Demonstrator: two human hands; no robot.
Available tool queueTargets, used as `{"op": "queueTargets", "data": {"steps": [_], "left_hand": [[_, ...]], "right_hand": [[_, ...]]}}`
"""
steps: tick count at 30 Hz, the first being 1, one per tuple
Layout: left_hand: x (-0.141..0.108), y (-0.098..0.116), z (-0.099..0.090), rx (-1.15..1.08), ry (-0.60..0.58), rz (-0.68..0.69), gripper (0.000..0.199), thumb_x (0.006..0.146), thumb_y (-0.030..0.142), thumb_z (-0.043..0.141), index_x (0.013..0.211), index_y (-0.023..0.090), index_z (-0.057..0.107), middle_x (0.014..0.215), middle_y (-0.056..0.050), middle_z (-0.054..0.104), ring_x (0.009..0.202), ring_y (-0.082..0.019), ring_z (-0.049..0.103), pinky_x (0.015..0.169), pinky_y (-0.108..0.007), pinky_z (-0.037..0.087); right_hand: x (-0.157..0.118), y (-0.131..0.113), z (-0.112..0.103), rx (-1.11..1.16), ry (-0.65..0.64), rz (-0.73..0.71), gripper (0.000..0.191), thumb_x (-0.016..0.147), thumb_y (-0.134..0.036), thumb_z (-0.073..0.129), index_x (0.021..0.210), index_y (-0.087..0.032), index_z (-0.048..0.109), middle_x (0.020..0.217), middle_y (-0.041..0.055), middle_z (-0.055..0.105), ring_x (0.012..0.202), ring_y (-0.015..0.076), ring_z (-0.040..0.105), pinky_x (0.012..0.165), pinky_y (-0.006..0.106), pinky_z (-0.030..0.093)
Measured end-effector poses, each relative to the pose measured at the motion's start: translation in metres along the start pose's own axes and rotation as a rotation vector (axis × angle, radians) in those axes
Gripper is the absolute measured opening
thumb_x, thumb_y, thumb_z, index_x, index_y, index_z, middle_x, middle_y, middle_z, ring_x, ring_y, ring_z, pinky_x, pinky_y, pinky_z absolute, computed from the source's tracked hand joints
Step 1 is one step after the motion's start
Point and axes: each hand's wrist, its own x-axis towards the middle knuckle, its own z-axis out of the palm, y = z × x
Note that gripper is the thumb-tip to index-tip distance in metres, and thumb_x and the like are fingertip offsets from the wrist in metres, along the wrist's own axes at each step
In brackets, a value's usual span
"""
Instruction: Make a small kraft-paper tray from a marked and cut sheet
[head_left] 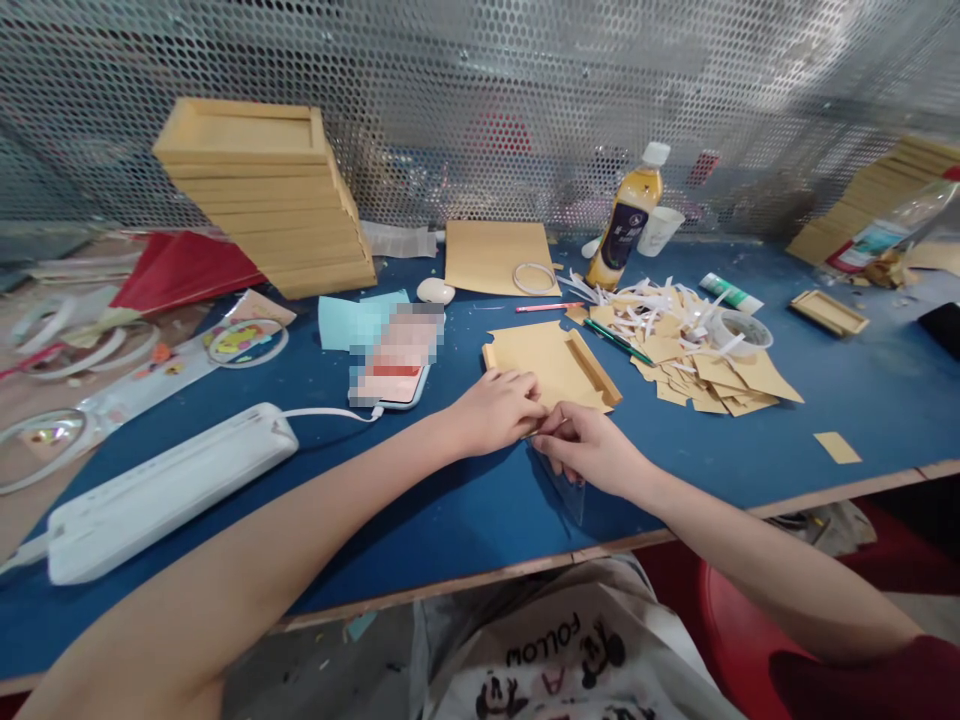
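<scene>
A tan cardboard piece (pixel 546 362) with raised folded strips on its left and right sides lies flat on the blue table (pixel 465 520). My left hand (pixel 499 408) rests on its near left corner, fingers bent and pressed down on the edge. Close beside it, my right hand (pixel 581 445) pinches the near edge of the cardboard between thumb and fingers. A thin clear plastic sheet (pixel 568 490) hangs below my right hand; whether the fingers grip it too is hard to tell.
Left are a phone (pixel 397 365), a white power strip (pixel 172 490) and a tall stack of cardboard trays (pixel 262 200). Behind stand a flat board (pixel 495 255) and a drink bottle (pixel 624 222). Paper scraps (pixel 712 370), pens and a tape roll (pixel 742 332) lie right.
</scene>
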Motion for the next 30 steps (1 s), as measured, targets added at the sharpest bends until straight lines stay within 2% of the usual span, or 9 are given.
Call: {"op": "queueTargets", "data": {"steps": [6, 10, 17, 21, 25, 30], "left_hand": [[0.000, 0.000, -0.001, 0.003, -0.011, 0.001, 0.020, 0.095, 0.027, 0.049, 0.089, 0.023, 0.068, 0.099, -0.005, 0.054, 0.095, -0.021, 0.051, 0.082, -0.034, 0.034], [-0.001, -0.001, 0.001, 0.002, -0.009, 0.003, 0.023, 0.096, 0.027, 0.047, 0.105, 0.028, 0.068, 0.100, -0.005, 0.054, 0.096, -0.021, 0.051, 0.081, -0.033, 0.034], [0.000, -0.001, 0.002, 0.004, -0.013, 0.005, 0.034, 0.097, 0.022, 0.047, 0.126, 0.038, 0.059, 0.100, -0.003, 0.054, 0.098, -0.019, 0.051, 0.081, -0.032, 0.032], [0.001, -0.001, 0.002, 0.009, -0.031, -0.009, 0.034, 0.098, 0.025, 0.047, 0.128, 0.039, 0.057, 0.100, -0.003, 0.053, 0.098, -0.019, 0.052, 0.080, -0.031, 0.031], [0.001, -0.004, 0.005, 0.023, -0.008, 0.017, 0.033, 0.099, 0.028, 0.047, 0.127, 0.041, 0.057, 0.097, -0.002, 0.053, 0.096, -0.018, 0.051, 0.079, -0.031, 0.030], [0.001, -0.006, 0.007, 0.060, -0.009, 0.023, 0.034, 0.099, 0.029, 0.046, 0.129, 0.041, 0.056, 0.096, -0.002, 0.053, 0.093, -0.018, 0.051, 0.078, -0.031, 0.031]], "right_hand": [[-0.002, -0.007, 0.001, -0.101, 0.018, 0.018, 0.012, 0.081, -0.019, 0.057, 0.074, -0.021, 0.047, 0.048, -0.0075, 0.055, 0.034, 0.0082, 0.047, 0.033, 0.018, 0.037], [-0.003, -0.007, -0.004, -0.143, 0.090, 0.009, 0.013, 0.079, -0.016, 0.057, 0.073, -0.021, 0.047, 0.047, -0.0074, 0.056, 0.033, 0.0076, 0.046, 0.035, 0.018, 0.036], [-0.012, 0.004, -0.024, -0.145, 0.159, 0.048, 0.016, 0.080, -0.023, 0.059, 0.072, -0.021, 0.045, 0.045, -0.0069, 0.056, 0.033, 0.0084, 0.046, 0.034, 0.019, 0.035], [-0.018, 0.009, -0.030, -0.068, 0.191, 0.058, 0.019, 0.080, -0.028, 0.062, 0.073, -0.021, 0.045, 0.046, -0.0073, 0.055, 0.032, 0.0075, 0.044, 0.032, 0.018, 0.035], [-0.019, 0.011, -0.025, 0.014, 0.183, 0.025, 0.021, 0.081, -0.034, 0.063, 0.078, -0.021, 0.047, 0.048, -0.0069, 0.057, 0.032, 0.0078, 0.043, 0.031, 0.018, 0.035], [-0.015, 0.009, -0.024, -0.130, 0.188, 0.023, 0.017, 0.083, -0.030, 0.059, 0.075, -0.021, 0.046, 0.048, -0.0065, 0.056, 0.034, 0.0086, 0.047, 0.033, 0.018, 0.037]]}}
